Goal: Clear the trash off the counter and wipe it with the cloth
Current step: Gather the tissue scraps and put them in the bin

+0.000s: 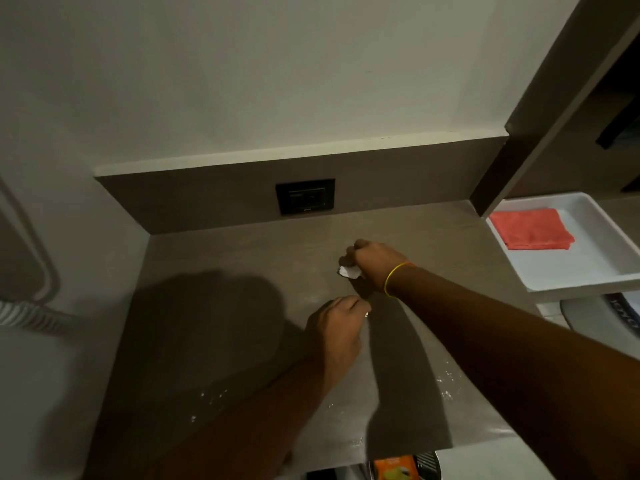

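My right hand [372, 263], with a yellow band on the wrist, is closed around a crumpled white paper scrap [348, 271] near the middle of the grey-brown counter [225, 265]. Just in front of it, my left hand [337, 325] rests on the counter with its fingers curled, pinching something small and pale at the fingertips that is too tiny to identify. White crumbs [445, 384] and specks [207, 398] lie scattered near the counter's front edge. A folded red cloth [531, 228] lies in a white tray [588, 268] to the right.
A black wall socket [305, 196] sits in the dark backsplash behind the counter. A dark vertical panel [540, 109] bounds the counter at the right. An orange packet [396, 467] shows below the front edge. A coiled hose [24, 317] hangs at far left.
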A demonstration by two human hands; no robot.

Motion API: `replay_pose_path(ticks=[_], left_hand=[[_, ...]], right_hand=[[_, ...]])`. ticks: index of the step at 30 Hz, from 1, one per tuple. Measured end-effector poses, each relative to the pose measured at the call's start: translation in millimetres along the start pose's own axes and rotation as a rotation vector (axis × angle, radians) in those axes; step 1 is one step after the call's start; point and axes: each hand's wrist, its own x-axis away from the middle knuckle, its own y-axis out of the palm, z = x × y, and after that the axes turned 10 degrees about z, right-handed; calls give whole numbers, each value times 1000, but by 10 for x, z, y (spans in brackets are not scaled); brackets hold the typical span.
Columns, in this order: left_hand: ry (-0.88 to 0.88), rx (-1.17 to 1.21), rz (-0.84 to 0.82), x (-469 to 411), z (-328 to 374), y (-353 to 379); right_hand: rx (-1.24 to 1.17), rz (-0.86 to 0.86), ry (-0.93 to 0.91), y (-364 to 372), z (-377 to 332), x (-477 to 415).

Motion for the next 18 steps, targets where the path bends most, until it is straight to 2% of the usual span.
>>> replay_pose_path(ticks=[6,11,15,18], left_hand=[[-109,19,114,207,253,-210],[-124,95,24,583,792,-254],[-124,132,8,1123,1219,-145],[-89,170,-41,1667,1417,169]], right_hand=[[-165,73,228,44,33,850],[-295,198,423,153,91,1957],[-416,315,503,353,-55,2878],[-460,303,537,748,-192,3448]])
